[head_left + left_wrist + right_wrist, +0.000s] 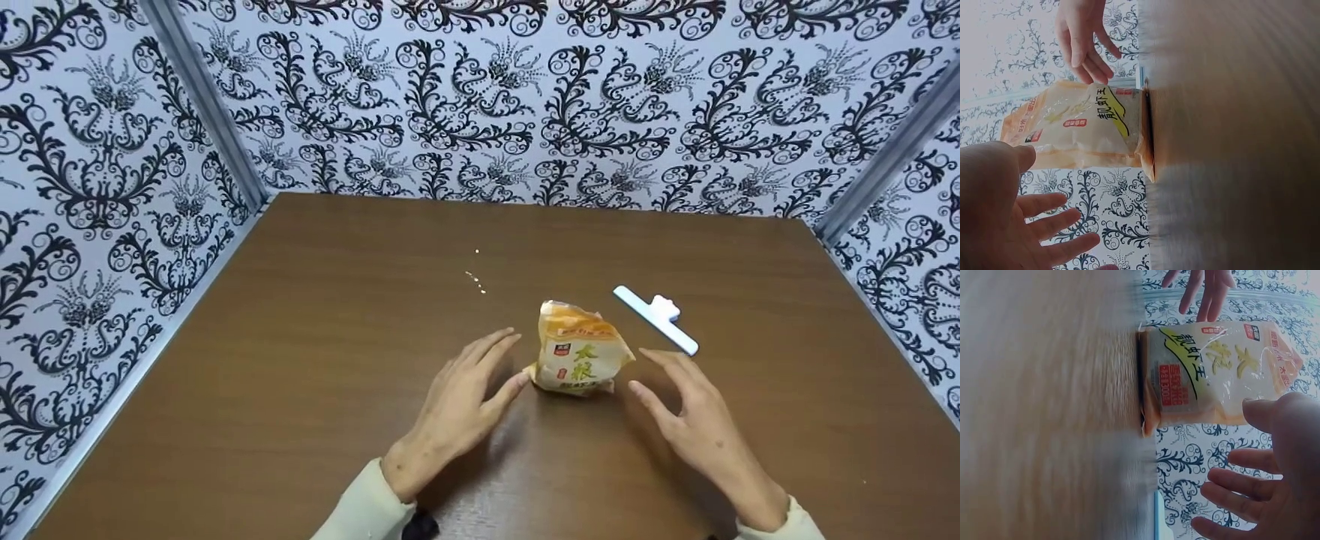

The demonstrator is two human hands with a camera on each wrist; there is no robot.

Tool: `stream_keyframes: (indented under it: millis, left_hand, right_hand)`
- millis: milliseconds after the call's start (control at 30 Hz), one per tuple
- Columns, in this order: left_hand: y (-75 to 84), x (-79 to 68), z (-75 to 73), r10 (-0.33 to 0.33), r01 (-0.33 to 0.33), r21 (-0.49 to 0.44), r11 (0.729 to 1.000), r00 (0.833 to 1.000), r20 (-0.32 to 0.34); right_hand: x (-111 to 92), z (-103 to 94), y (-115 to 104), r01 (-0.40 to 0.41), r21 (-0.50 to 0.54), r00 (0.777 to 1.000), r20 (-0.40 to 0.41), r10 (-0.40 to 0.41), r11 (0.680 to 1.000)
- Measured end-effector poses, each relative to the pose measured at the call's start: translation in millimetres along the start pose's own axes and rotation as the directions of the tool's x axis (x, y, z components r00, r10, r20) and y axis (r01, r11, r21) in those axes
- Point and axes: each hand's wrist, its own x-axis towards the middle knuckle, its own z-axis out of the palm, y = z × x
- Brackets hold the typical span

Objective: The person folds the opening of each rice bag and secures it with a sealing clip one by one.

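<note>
The bag (581, 356) stands upright on the brown table (337, 337), with its bottom resting on the wood. It is made of cream and orange plastic, and it carries Chinese characters on the front, some yellow-green and some dark. In the head view its top edge slopes down toward the right side.

The left hand (461, 394) is at the left of the bag, just beside it. Its fingers are extended and somewhat apart, and the thumb points to the lower left corner of the bag. This hand has hold of nothing; whether the thumb tip touches the plastic, I cannot tell. The right hand (697, 424) is at the right of the bag, also very near. Its fingers are only lightly bent, the thumb is away from them, and it grips nothing. The bag is thus between the two hands.

A white clip (654, 319) lies on the table to the right of the bag and a little farther back. Several small white bits (475, 280) lie behind the bag and to its left, in a loose line.

Well behind the bag there is a wall (525, 97) with black curling patterns on white. A grey metal post (202, 97) rises far to the left of the bag, and the person's pale sleeve (367, 506) is in front of it, to the left.
</note>
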Motion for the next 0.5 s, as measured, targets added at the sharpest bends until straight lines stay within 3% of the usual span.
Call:
stream_keyframes:
  millis: [500]
  left_hand:
    - [4.9, 1.0, 7.2, 0.038, -0.037, -0.049, 0.998, 0.999, 0.012]
  right_hand:
    - [0.9, 7.8, -2.7, 0.024, 0.035, 0.999, -0.022, -0.023, 0.999]
